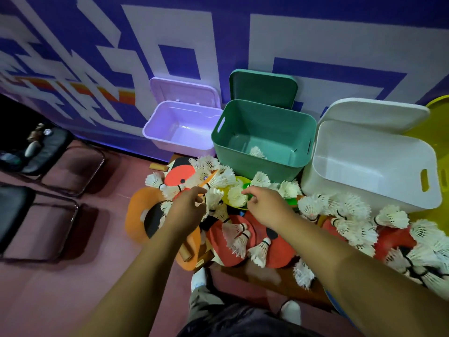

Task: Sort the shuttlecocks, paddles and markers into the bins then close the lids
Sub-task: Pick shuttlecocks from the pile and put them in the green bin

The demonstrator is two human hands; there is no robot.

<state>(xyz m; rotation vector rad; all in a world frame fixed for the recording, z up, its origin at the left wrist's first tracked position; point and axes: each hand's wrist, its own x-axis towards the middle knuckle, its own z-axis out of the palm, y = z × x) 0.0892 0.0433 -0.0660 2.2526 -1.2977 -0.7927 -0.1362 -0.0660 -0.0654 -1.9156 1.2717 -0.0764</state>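
On the floor below the bins, white shuttlecocks (345,215) lie heaped over red and orange paddles (181,175). One shuttlecock (257,152) sits inside the green bin (263,135), which stands between the lilac bin (181,128) and the white bin (371,164), all three with lids raised against the wall. Left hand (188,203) reaches into the heap, fingers curled, grip unclear; right hand (263,204) hovers with fingers loosely apart. Bare floor lies left of the heap.

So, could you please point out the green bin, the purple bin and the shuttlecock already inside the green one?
green bin (245,164): head view, on its front wall.
purple bin (179,146): head view, on its front wall.
shuttlecock (257,152): head view, on its white feathers.
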